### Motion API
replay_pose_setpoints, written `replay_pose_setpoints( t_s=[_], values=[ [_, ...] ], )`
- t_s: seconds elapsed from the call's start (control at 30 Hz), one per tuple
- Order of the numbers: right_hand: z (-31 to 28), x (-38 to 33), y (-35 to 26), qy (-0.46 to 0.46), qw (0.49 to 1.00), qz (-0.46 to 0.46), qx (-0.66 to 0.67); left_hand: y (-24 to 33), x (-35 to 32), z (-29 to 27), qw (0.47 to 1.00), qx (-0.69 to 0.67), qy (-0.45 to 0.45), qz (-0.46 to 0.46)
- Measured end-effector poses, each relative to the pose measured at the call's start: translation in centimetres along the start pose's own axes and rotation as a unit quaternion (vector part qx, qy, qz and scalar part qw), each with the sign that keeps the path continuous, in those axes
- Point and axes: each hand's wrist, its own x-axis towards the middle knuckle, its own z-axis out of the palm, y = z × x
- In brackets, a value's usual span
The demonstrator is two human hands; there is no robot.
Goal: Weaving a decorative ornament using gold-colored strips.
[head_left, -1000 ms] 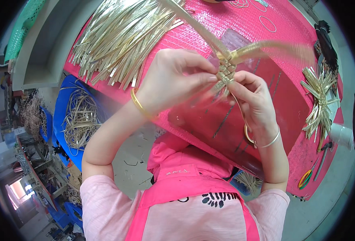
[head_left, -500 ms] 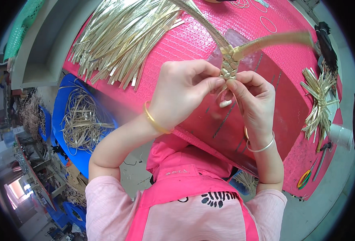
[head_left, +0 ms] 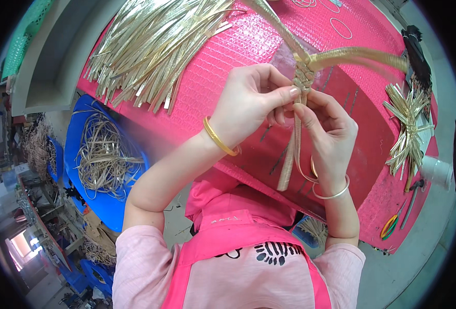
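I see two hands pinching the low end of a short gold braid [head_left: 303,76].
From where I watch, the left hand [head_left: 253,103] has its thumb and pointing finger pressed close together on the braid's left side, and the other fingers are curled in. The right hand [head_left: 335,129] is nearly closed too, with its thumb and finger pinching the same low end from the right. I see the braid up in front of a red board [head_left: 357,149] on the pink desk [head_left: 192,103]. One long gold strip [head_left: 277,28] goes up and left from its top, and another gold band [head_left: 359,54] sticks out right, a bit blurry. Thin gold tails [head_left: 289,159] hang under the thumbs.
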Motion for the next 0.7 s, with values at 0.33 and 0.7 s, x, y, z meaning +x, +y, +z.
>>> replay_pose_setpoints(
  t_s=[0.33,0.7],
  values=[
    [-2.7,1.9,0.1,-0.133,0.954,0.213,0.163,1.3,0.4,-1.2,0.983,0.023,-0.126,-0.135],
    [-2.5,3.7,1.0,-0.151,0.972,0.17,0.06,-0.3,-0.1,0.0,0.98,0.17,-0.093,-0.046]
  ],
)
